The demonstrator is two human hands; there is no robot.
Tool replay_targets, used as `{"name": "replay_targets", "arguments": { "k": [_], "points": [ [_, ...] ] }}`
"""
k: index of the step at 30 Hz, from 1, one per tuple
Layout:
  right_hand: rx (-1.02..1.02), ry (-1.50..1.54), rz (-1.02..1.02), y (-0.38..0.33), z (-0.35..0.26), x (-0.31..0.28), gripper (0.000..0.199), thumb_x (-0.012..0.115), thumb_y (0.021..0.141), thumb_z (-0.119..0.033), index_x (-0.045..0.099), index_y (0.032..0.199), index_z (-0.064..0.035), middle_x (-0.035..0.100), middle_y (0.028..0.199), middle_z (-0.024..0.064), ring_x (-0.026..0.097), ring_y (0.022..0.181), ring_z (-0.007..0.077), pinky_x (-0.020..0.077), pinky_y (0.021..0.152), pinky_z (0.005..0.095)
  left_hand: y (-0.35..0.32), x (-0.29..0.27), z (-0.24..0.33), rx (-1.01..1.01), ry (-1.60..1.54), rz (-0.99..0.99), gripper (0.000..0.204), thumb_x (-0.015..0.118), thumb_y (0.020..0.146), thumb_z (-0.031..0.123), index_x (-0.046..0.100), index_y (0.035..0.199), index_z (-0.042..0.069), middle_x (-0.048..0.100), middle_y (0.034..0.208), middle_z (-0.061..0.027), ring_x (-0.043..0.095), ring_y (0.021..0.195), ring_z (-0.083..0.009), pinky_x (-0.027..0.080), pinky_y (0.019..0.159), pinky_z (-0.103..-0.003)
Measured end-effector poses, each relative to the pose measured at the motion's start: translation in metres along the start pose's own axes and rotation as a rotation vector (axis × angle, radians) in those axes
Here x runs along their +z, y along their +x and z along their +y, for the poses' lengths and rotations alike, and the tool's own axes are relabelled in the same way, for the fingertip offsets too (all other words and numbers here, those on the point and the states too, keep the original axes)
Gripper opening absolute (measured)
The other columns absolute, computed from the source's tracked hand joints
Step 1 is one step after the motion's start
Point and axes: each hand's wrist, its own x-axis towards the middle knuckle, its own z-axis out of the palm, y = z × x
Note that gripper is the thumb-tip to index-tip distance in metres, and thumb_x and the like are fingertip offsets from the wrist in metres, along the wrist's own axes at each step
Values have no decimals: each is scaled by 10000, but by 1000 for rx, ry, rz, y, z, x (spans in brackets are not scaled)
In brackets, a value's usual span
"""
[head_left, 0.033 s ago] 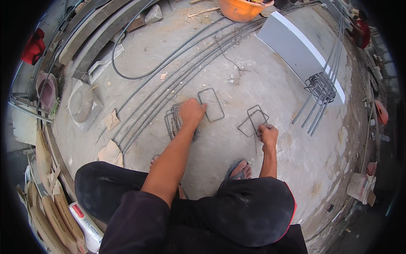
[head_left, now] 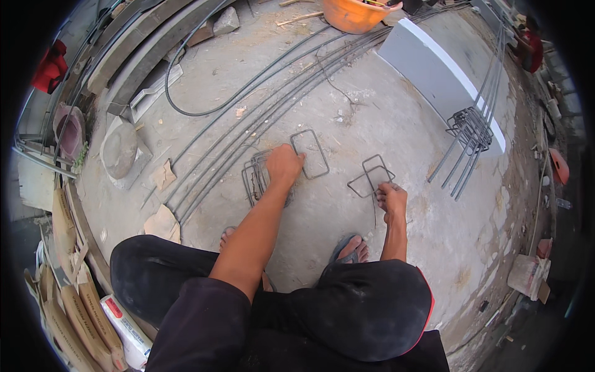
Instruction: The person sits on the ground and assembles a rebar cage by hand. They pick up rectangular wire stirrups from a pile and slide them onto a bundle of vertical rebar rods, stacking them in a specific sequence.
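Note:
My left hand (head_left: 284, 165) is closed, pinching the edge of a bent steel rebar stirrup (head_left: 321, 150), a thin rectangular loop. Beneath and left of that hand lies a pile of similar stirrups (head_left: 248, 181), partly covered by my wrist. My right hand (head_left: 393, 198) has its fingers curled at the corner of two crossed stirrups (head_left: 364, 167). A thin wire (head_left: 375, 214) hangs below these loops. Whether the right fingers grip one loop or both is hard to see.
Long rebar rods (head_left: 248, 131) cross the floor ahead. An orange basin (head_left: 351, 20) stands at the far side. To the right, a grey panel (head_left: 427, 74) is beside a rebar bundle with stirrups (head_left: 469, 129). Paper sacks (head_left: 80, 316) lie left; a person (head_left: 528, 48) is far right.
My left hand has shifted very slightly to the right. My right hand's fingers have loosened a little around the crossed stirrups.

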Motion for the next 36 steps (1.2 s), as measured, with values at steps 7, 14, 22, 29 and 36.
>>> {"name": "replay_targets", "arguments": {
  "k": [7, 14, 22, 29, 36],
  "points": [
    [-81, 283, -301, -72, -65, 0, 139, 766, 969, -163, 695, 994, -47, 665, 815, 23, 646, 670, 112, 537, 557, 262, 15, 42, -20, 53, -40, 138, 325, 770, 878, 240, 741, 1064, -25, 775, 1015, -259, 770, 940, -404, 599, 853, -506],
    [-134, 252, -477, -81, -103, -16, 149, 733, 999, -207, 693, 1004, -63, 657, 828, 12, 639, 695, 110, 493, 578, 258, 8, 8, 26, -74, -940, -312, 340, 619, 969, 74, 657, 1279, -60, 760, 1048, -204, 771, 834, -255, 625, 712, -374],
    [-190, 48, -519, -77, -134, -8, 149, 686, 978, -155, 684, 1031, -16, 631, 798, 25, 599, 682, 123, 466, 583, 291, -20, -34, 76, 74, -1012, -746, 370, 565, 1044, 82, 619, 1393, -30, 735, 1191, -192, 765, 983, -288, 664, 826, -416],
    [-283, 17, -545, -74, -136, 14, 218, 689, 984, -174, 699, 1078, 22, 682, 811, 52, 625, 676, 135, 496, 582, 312, -34, -31, 87, 114, -958, -813, 385, 594, 1051, 125, 613, 1395, -47, 710, 1236, -210, 752, 1029, -293, 662, 833, -413],
    [-295, -67, -413, -81, -149, 9, 251, 708, 1007, -217, 748, 1077, 21, 735, 855, 70, 655, 731, 111, 509, 593, 277, -38, -21, 79, 77, -871, -784, 395, 686, 1037, 185, 639, 1345, -58, 688, 1160, -143, 732, 968, -232, 661, 813, -395]
  ]
}}
